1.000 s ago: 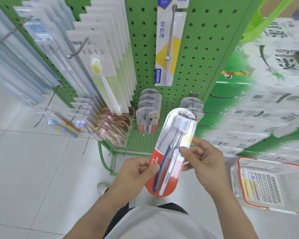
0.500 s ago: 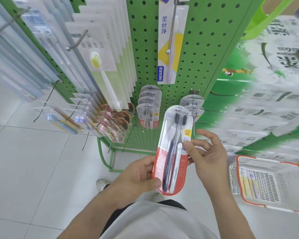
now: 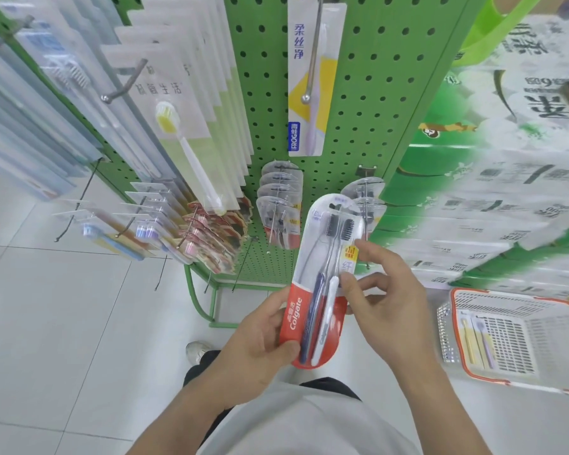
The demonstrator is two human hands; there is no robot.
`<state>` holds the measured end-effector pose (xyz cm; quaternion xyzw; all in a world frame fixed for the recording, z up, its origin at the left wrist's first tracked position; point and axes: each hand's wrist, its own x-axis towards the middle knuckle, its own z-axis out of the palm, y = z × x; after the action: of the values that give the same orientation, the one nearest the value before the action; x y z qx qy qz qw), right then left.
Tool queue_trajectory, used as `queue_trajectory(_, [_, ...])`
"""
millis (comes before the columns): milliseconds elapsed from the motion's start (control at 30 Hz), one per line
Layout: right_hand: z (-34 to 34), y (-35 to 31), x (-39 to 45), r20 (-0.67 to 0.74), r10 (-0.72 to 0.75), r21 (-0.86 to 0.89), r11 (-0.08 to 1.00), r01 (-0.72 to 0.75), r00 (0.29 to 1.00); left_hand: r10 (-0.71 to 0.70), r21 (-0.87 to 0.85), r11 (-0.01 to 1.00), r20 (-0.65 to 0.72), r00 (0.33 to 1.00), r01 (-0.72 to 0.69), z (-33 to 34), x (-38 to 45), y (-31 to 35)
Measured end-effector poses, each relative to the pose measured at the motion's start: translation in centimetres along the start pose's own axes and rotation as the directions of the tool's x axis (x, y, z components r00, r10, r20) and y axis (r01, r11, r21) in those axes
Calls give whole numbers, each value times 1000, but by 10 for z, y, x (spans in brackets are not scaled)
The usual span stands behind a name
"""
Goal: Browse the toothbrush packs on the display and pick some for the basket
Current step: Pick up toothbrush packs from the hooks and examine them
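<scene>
A red toothbrush pack (image 3: 322,284) is pinched by the left hand (image 3: 260,349) and the right hand (image 3: 388,300). Another pack (image 3: 477,343) is seen in the basket (image 3: 519,387).

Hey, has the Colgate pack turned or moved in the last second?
Yes. The Colgate pack has flipped from back to front and swung more upright, its top nearer the hanging packs on the green pegboard.

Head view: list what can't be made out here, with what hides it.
- Colgate pack: its lower left edge is covered by the left hand, its right edge by the right hand.
- Basket: cut off by the right edge of the frame; the pack in the basket is too small to read.
- Stacked cartons: print blurred.
- Hanging packs, far left: blurred and cut off by the left edge.
</scene>
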<state>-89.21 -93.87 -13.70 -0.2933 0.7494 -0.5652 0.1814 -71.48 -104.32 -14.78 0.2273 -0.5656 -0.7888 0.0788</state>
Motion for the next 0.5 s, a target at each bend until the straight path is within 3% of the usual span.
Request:
queue_trajectory(100, [3,-3,0,44,-48,-43,998,50,998,12,56,998,-29,999,-10,4,1,7])
queue_trajectory(167, [5,-2,0,61,-50,-36,998,52,997,10,125,992,-160,987,10,9,3,13])
queue_trajectory(233, [8,-2,-1,78,-34,2,999,34,996,71,207,978,-339,938,0,13,7,17])
queue_trajectory(300, [11,-3,-1,119,-35,21,999,33,992,150,248,968,-424,893,-44,16,10,21])
queue_trajectory(400, [12,-5,-2,260,-31,52,999,18,965,323,506,858,-406,855,-84,21,10,25])
queue_trajectory(500, [19,-10,-5,405,67,282,939,-195,912,457,734,671,-291,841,-110,20,11,21])
